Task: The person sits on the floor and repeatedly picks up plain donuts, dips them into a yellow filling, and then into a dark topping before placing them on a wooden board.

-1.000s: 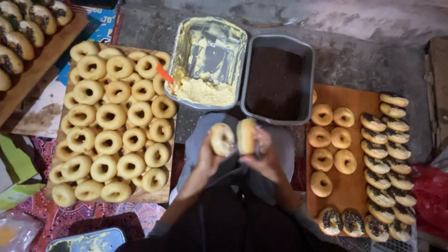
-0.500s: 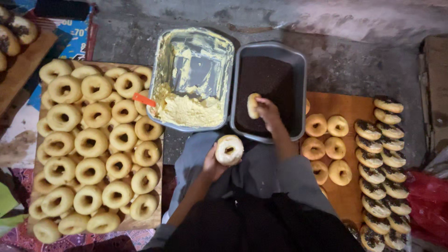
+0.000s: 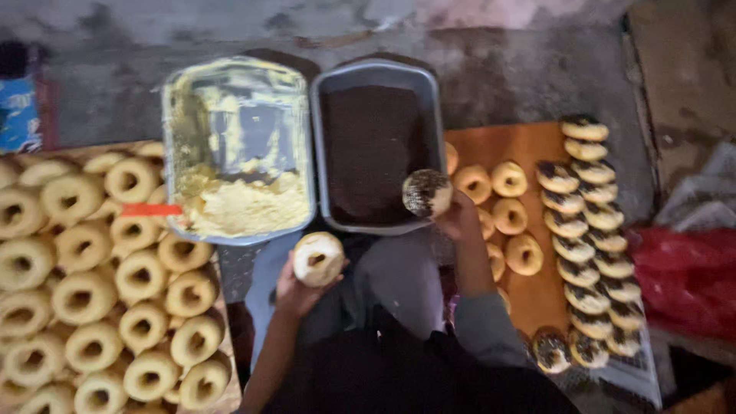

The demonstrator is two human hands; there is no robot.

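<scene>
Doughnuts everywhere, and both hands are loaded. The right hand (image 3: 460, 218) has its fingers wrapped around a doughnut half (image 3: 427, 192) whose face is coated in dark sprinkles, held just over the near right corner of the grey tray of chocolate sprinkles (image 3: 373, 149). The left hand (image 3: 297, 285) cups the other half (image 3: 318, 258), pale cream side up with the hole showing, fingers curled under it, close in front of the person's knees.

Beside the sprinkle tray, touching it on the left, sits a metal pan (image 3: 238, 149) with yellow cream (image 3: 241, 207) heaped at its near end and smears up the walls. An orange handle (image 3: 150, 208) pokes out over its left rim.

Off to the left, a board (image 3: 230, 395) is packed with plain ring doughnuts (image 3: 100, 291) in tight rows. To the right, a wooden board (image 3: 529, 149) carries a few plain rings (image 3: 510, 179) on its inner side, and a long column of sprinkle-topped doughnuts (image 3: 594, 230) overlapping along its outer edge. Something red (image 3: 690, 276) lies beyond that, on the far right. Grey sleeve on the right forearm; the picture is slightly blurred.
</scene>
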